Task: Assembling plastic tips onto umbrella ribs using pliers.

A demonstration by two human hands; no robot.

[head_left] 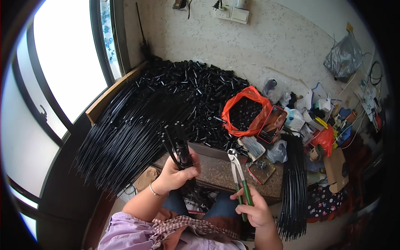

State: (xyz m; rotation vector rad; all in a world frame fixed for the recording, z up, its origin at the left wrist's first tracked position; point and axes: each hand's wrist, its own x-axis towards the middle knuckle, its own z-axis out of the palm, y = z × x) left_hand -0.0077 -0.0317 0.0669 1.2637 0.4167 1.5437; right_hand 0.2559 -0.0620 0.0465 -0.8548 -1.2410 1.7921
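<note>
Several black rods (182, 149) in left grip (180, 174)

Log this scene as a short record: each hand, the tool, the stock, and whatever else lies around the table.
Left hand: gripping a bunch of black rods
Right hand: around the handles of the green-handled pincers
Pincers' head: upward, away from the person
Loose stock: heap of short black tubular pieces
Long stock: black strands at left; black bundle at right, hanging over the table edge
Container: orange-red plastic bag, open, black pieces inside
Phone: beside the bag, screen lit
</note>
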